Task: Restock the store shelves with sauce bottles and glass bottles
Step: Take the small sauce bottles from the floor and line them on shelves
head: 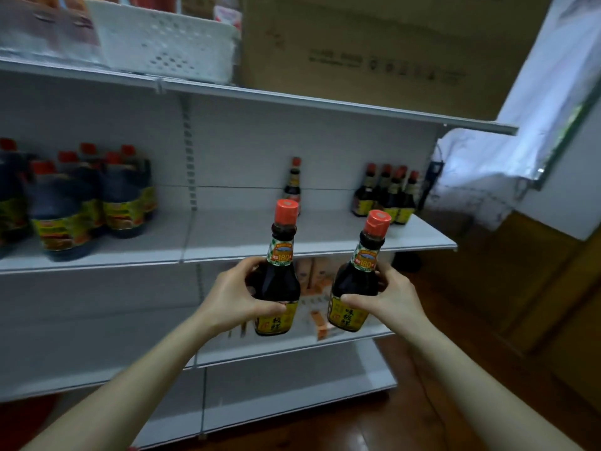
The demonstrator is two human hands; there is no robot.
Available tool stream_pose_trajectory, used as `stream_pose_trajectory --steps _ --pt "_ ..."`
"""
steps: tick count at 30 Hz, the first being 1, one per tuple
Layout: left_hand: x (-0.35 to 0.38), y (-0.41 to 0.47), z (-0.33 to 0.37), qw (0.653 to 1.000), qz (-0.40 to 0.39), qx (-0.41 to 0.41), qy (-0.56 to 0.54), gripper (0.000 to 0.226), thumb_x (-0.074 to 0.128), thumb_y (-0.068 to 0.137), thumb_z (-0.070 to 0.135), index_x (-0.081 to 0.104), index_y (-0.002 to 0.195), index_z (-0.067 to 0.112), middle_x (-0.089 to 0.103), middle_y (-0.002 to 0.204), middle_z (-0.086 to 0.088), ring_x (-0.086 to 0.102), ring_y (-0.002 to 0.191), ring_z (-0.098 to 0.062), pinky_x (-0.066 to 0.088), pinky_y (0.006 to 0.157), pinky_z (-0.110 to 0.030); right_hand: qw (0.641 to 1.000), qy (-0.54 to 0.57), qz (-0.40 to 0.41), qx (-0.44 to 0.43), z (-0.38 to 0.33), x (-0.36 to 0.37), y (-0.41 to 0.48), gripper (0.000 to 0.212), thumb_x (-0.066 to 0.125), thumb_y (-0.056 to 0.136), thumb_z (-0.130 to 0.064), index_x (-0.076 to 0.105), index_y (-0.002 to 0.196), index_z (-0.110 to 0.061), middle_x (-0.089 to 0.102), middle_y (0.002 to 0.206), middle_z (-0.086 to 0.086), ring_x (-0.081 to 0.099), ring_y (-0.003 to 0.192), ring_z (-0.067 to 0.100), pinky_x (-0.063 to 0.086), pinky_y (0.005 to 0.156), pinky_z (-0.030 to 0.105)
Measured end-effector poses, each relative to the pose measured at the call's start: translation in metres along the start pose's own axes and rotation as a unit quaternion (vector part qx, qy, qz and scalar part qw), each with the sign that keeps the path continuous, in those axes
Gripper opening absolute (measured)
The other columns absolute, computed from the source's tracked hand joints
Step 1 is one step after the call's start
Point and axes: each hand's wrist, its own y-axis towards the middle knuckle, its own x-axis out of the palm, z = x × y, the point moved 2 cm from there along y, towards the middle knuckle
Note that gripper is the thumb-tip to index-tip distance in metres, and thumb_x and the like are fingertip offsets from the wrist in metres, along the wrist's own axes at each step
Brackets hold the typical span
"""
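My left hand grips a dark sauce bottle with an orange cap and yellow label, held upright in front of the white middle shelf. My right hand grips a second, matching sauce bottle, tilted slightly right. Both bottles hang just below and in front of that shelf's front edge. On the shelf stands one lone matching bottle at the back and a cluster of several more at the right end.
Several large dark sauce jugs with red caps fill the shelf's left part. A white perforated basket and a cardboard box sit on the top shelf. Small orange boxes lie on the lower shelf. Wooden floor lies right.
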Motion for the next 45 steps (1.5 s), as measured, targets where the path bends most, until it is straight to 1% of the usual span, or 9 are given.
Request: stream_pose_trajectory --steps 4,8,11,18,24,29,34,39,45 --pt "0.048 0.047 0.007 0.999 -0.041 0.02 0.006 0.067 0.079 0.041 0.045 0.049 0.101 0.044 0.061 0.1 0.019 0.058 0.096 0.003 0.048 0.075 -0.016 0.998 -0.001 0.034 0.045 0.045 -0.034 0.014 0.062 0.084 0.061 -0.025 0.053 0.114 -0.024 0.057 0.097 -0.012 0.054 0.094 0.007 0.042 0.073 0.017" --pt "0.094 0.099 0.009 0.997 -0.067 0.039 0.007 0.065 0.087 0.056 0.022 0.047 0.105 0.037 0.058 0.098 0.018 0.057 0.09 0.004 0.046 0.068 -0.01 0.996 0.004 0.057 0.066 0.084 -0.059 0.037 0.059 0.084 0.062 -0.022 0.049 0.108 -0.031 0.052 0.09 -0.026 0.052 0.084 -0.008 0.041 0.058 0.004" --pt "0.124 0.142 0.008 0.995 -0.082 0.05 0.01 0.066 0.085 0.059 0.015 0.045 0.109 0.031 0.052 0.093 0.024 0.054 0.082 0.009 0.043 0.061 -0.004 0.994 0.002 0.078 0.082 0.111 -0.076 0.068 0.063 0.085 0.06 -0.023 0.053 0.114 -0.028 0.055 0.093 -0.023 0.056 0.092 0.003 0.042 0.067 0.01" --pt "0.175 0.254 0.011 0.992 -0.115 0.055 0.019 0.079 0.086 0.06 0.019 0.046 0.128 0.016 0.051 0.096 0.019 0.053 0.096 -0.009 0.042 0.08 -0.023 0.989 0.026 0.122 0.083 0.148 -0.115 0.162 0.056 0.084 0.062 -0.019 0.051 0.104 -0.034 0.056 0.093 -0.024 0.054 0.087 -0.007 0.043 0.063 0.008" --pt "0.209 0.326 0.015 0.994 -0.102 0.042 0.013 0.076 0.085 0.061 0.012 0.047 0.127 0.01 0.05 0.101 0.005 0.049 0.096 -0.01 0.037 0.08 -0.022 0.985 0.036 0.146 0.09 0.182 -0.139 0.228 0.065 0.085 0.061 -0.021 0.054 0.119 -0.022 0.056 0.098 -0.017 0.056 0.099 0.01 0.047 0.08 0.027" --pt "0.24 0.373 0.008 0.996 -0.084 0.015 0.008 0.079 0.086 0.06 0.014 0.046 0.128 0.011 0.052 0.105 0.001 0.053 0.1 -0.015 0.041 0.081 -0.024 0.989 0.044 0.12 0.075 0.215 -0.156 0.284 0.059 0.084 0.063 -0.017 0.049 0.109 -0.03 0.055 0.096 -0.017 0.056 0.098 0.011 0.047 0.08 0.026" --pt "0.272 0.413 -0.003 0.999 -0.033 -0.01 0.01 0.083 0.089 0.05 0.028 0.049 0.122 0.017 0.056 0.098 0.01 0.056 0.097 -0.012 0.043 0.079 -0.022 0.996 0.043 0.056 0.053 0.251 -0.173 0.348 0.057 0.082 0.065 -0.015 0.052 0.113 -0.023 0.056 0.098 -0.013 0.053 0.096 0.008 0.042 0.069 0.013" --pt "0.301 0.438 -0.01 0.997 0.047 -0.064 0.012 0.076 0.09 0.052 0.021 0.05 0.117 0.025 0.059 0.097 0.007 0.056 0.091 -0.01 0.041 0.069 -0.014 0.999 0.03 -0.02 0.029 0.278 -0.189 0.404 0.056 0.081 0.067 -0.016 0.05 0.113 -0.026 0.052 0.094 -0.021 0.05 0.086 -0.003 0.04 0.062 0.006" --pt "0.324 0.454 -0.026 0.988 0.096 -0.123 0.012 0.071 0.086 0.059 0.015 0.046 0.115 0.027 0.056 0.101 0.005 0.054 0.095 -0.013 0.041 0.077 -0.023 0.997 0.026 -0.07 0.017 0.307 -0.196 0.438 0.057 0.082 0.065 -0.015 0.048 0.108 -0.031 0.052 0.09 -0.027 0.05 0.082 -0.011 0.044 0.06 0.007"
